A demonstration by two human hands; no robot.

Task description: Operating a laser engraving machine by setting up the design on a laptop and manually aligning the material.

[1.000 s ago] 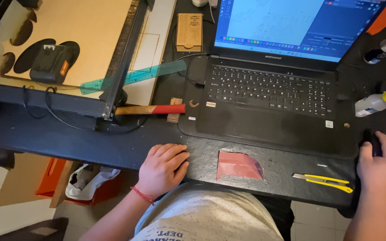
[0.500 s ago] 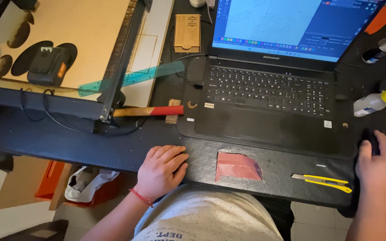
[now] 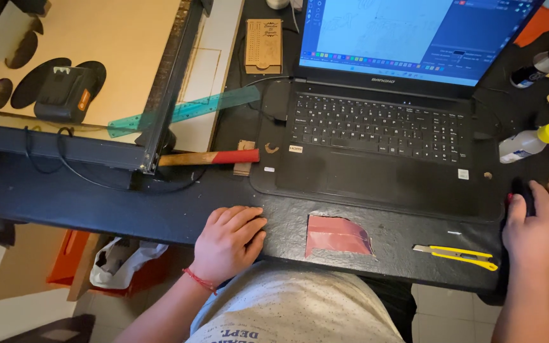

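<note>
My left hand [image 3: 227, 243] lies flat, palm down, on the front edge of the black desk [image 3: 96, 203], fingers slightly apart, holding nothing. My right hand [image 3: 537, 223] rests over a black computer mouse [image 3: 521, 194] at the desk's right side, covering most of it. Between them sits an open black laptop [image 3: 376, 140] with a lit blue screen. A yellow utility knife [image 3: 457, 255] lies near the front edge, left of my right hand. A patch of torn reddish surface [image 3: 338, 235] shows beside my left hand.
A hammer with a wooden and red handle [image 3: 208, 157] lies left of the laptop, below a green transparent ruler [image 3: 185, 111]. A framed machine bed holds a plywood sheet [image 3: 96, 51] with a black module [image 3: 65, 94]. A small wooden box [image 3: 263, 46] and two glue bottles [image 3: 528, 143] stand nearby.
</note>
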